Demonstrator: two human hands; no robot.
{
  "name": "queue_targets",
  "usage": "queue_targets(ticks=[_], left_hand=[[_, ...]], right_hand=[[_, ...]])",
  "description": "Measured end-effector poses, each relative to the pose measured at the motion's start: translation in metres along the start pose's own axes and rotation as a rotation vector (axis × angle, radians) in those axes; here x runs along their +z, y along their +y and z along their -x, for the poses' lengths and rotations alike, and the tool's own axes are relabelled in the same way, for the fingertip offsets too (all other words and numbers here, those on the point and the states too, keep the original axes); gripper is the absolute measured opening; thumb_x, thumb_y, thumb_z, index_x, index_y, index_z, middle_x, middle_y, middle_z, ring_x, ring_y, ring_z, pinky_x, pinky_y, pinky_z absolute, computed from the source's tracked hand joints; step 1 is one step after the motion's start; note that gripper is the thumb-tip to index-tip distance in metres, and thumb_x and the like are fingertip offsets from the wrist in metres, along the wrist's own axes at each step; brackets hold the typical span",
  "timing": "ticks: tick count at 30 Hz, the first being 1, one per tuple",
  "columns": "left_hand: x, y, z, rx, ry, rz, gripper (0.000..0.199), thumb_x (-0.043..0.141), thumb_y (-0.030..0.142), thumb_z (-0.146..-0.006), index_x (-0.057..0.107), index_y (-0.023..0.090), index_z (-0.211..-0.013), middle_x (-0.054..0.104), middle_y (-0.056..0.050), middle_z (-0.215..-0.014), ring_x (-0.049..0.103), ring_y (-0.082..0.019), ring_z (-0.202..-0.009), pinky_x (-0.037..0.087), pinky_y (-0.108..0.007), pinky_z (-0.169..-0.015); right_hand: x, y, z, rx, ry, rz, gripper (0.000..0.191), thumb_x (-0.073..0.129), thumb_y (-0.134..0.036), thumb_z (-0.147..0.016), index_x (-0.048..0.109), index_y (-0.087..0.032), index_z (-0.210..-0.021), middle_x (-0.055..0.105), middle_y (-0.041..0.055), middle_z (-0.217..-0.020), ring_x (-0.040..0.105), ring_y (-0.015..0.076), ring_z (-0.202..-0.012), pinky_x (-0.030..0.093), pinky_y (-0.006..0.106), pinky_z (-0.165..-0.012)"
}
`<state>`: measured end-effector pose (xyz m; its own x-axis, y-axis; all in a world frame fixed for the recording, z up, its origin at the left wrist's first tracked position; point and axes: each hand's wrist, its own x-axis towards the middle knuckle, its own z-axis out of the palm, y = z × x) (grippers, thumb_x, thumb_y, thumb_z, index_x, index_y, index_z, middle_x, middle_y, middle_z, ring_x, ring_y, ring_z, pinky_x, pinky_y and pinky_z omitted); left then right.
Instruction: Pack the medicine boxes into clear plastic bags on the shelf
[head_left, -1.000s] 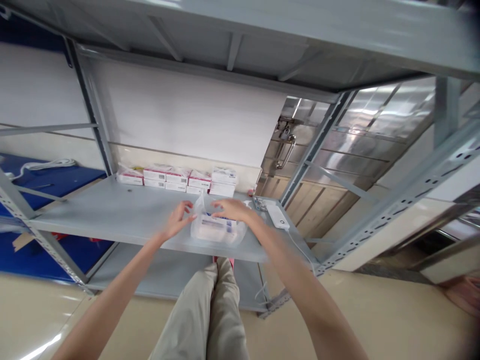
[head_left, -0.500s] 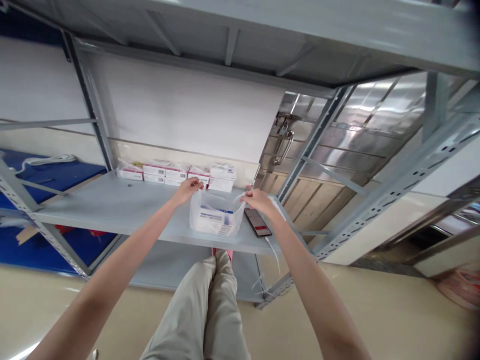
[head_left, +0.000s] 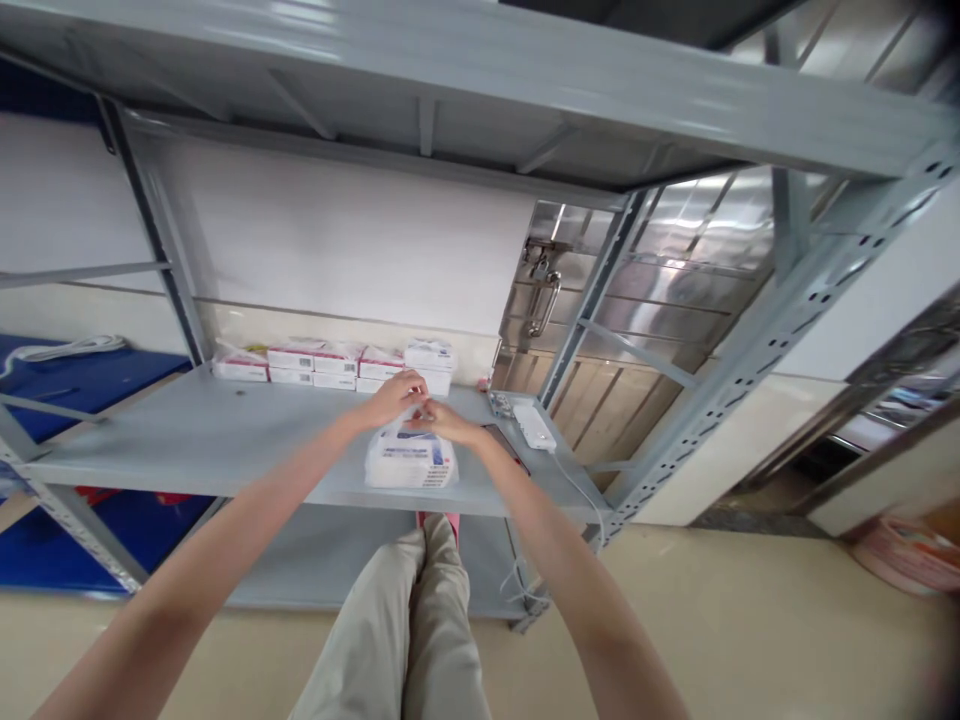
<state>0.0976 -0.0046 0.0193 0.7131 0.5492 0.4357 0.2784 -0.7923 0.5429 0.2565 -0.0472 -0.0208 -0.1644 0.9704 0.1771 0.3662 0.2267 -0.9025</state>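
Pinching together the gathered top of a translucent bag [head_left: 411, 466] with left hand [head_left: 396, 397] and right hand [head_left: 444, 422] directly above it, at the near edge of the grey shelf [head_left: 225, 435]. Can see a white device [head_left: 534, 428] farther right, small boxes [head_left: 330, 366] along the far edge.

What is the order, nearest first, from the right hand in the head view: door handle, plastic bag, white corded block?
1. Plastic bag: touching the right hand.
2. White corded block: right, on the shelf.
3. Door handle: right, beyond the shelf.
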Motion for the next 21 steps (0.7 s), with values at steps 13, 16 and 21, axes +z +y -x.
queue_targets(ticks=[13,16,21], left_hand=[[-0.002,-0.016,0.020,0.022,-0.060,-0.140,0.009,0.040,0.019,-0.087,0.048,0.021,-0.082,0.053,-0.001,-0.084,0.050,-0.015,-0.076,0.041,-0.027,-0.073],[-0.002,-0.019,0.024,0.030,-0.043,-0.235,0.016,0.035,0.016,-0.088,0.047,0.020,-0.076,0.053,-0.003,-0.087,0.051,-0.016,-0.077,0.041,-0.028,-0.074],[0.011,-0.018,0.034,-0.006,0.088,-0.154,0.011,0.039,0.021,-0.089,0.050,0.021,-0.093,0.056,-0.004,-0.097,0.054,-0.018,-0.091,0.042,-0.032,-0.084]], right_hand=[[0.026,0.021,-0.004,0.011,0.193,-0.117,0.040,0.037,-0.054,-0.083,0.050,-0.020,-0.066,0.045,-0.0043,-0.053,0.043,0.0122,-0.053,0.033,0.026,-0.059],[0.027,0.021,-0.001,-0.044,0.173,-0.209,0.042,0.040,-0.060,-0.080,0.055,-0.020,-0.080,0.046,-0.0050,-0.054,0.043,0.0128,-0.053,0.033,0.026,-0.058],[0.024,0.027,0.005,-0.031,0.136,-0.310,0.048,0.051,-0.068,-0.069,0.055,-0.020,-0.070,0.039,-0.0058,-0.053,0.038,0.0117,-0.053,0.032,0.027,-0.057]])
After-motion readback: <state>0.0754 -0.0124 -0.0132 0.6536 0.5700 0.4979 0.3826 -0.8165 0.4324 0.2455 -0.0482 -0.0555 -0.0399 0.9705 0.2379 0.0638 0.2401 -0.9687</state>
